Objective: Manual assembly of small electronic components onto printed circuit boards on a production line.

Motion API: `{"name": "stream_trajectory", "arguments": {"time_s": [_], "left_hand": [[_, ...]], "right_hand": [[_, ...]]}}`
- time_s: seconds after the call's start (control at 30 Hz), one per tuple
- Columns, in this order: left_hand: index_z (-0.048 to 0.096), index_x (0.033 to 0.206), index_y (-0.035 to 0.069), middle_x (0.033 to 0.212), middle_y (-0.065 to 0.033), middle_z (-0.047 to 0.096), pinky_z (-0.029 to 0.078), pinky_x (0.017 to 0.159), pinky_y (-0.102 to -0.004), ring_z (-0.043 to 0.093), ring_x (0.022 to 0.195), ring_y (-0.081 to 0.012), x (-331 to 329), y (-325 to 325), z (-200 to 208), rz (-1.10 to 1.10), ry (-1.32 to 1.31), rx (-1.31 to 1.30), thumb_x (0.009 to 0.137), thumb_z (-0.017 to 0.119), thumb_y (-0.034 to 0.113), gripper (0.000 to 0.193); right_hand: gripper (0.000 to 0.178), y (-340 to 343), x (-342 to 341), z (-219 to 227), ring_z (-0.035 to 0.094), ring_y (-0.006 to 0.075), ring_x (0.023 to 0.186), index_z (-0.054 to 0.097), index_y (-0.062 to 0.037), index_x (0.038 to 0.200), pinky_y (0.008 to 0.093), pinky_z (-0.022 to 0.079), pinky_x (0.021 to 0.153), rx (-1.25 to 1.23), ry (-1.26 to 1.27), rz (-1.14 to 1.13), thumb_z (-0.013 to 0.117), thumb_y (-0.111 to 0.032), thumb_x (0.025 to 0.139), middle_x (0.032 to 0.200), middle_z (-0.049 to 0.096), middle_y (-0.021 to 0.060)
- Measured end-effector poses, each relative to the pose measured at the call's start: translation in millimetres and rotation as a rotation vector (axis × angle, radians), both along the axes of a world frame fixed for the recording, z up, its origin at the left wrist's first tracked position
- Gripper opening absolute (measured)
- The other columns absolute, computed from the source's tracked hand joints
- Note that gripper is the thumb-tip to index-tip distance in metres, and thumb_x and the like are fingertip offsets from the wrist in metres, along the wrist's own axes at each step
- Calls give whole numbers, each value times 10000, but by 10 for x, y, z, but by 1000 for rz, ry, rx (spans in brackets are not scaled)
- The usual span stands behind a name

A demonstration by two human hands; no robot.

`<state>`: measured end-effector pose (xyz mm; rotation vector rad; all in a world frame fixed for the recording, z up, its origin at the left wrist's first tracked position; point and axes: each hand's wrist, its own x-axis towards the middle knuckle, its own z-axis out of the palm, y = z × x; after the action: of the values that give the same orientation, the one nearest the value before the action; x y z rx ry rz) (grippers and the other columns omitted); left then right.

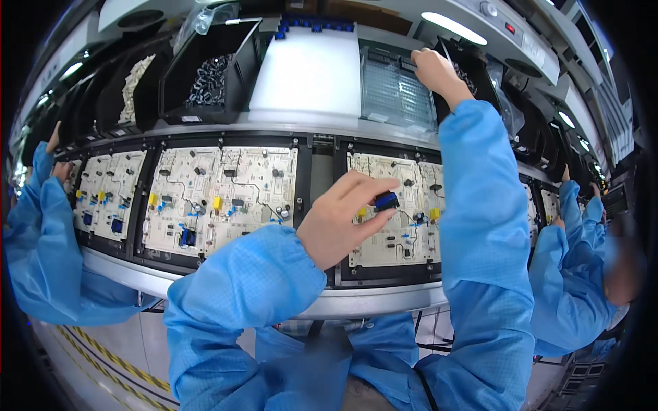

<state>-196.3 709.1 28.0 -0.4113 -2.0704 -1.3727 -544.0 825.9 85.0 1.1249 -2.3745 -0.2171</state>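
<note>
My left hand (343,218) is over the circuit board panel in front of me. Between its thumb and fingers it pinches a small blue-and-black block-shaped electronic component (386,201). Under and beside that hand lies the pale circuit board (373,253), fitted with yellow, black and blue parts in a dark frame. My right hand (437,72) reaches to the far right, fingers closed at the upper edge of a clear plastic tray (397,89) with dark small parts. Whatever is between those fingertips is too small to make out.
A white foam sheet (305,75) lies left of the tray, blue components (315,27) along its far edge. Black bins (209,82) hold small parts. Another framed board pair (219,198) sits to the left. Co-workers in blue sleeves (48,260) work at both sides.
</note>
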Motion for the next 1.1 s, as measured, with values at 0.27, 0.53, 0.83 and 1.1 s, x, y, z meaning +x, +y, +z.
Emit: {"name": "stream_trajectory", "arguments": {"time_s": [0.27, 0.53, 0.83, 1.1], "left_hand": [[600, 965, 51, 881, -55, 561, 516, 699, -245, 589, 749, -145, -65, 2, -66, -49, -98, 35, 725, 759, 96, 291], [548, 963, 46, 825, -50, 537, 511, 668, -248, 558, 713, -139, -64, -45, -108, -58, -145, -55, 750, 752, 187, 327], [540, 953, 57, 806, -46, 528, 504, 633, -258, 552, 698, -144, -74, 28, -127, -60, -120, -104, 751, 753, 213, 333], [515, 823, 39, 822, -73, 516, 497, 613, -279, 559, 688, -195, -142, 37, -161, 13, -37, -204, 674, 799, 265, 392]], "right_hand": [[298, -199, -676, -328, 644, 292, 841, 680, -20, 923, 348, 510, 766, -168, -306, -149, 752, -164, 672, 877, 673, 150], [456, -362, -733, -350, 648, 216, 693, 700, -3, 825, 335, 512, 685, -368, -418, -232, 752, -438, 697, 754, 670, 141], [591, -496, -992, -501, 598, 337, 1004, 715, -22, 890, 460, 418, 864, -473, -542, -624, 765, -552, 634, 969, 665, 175], [208, -202, -307, 156, 597, 194, 639, 621, 17, 881, 316, 492, 634, -436, -434, -282, 612, -158, 769, 692, 619, 118]]}}
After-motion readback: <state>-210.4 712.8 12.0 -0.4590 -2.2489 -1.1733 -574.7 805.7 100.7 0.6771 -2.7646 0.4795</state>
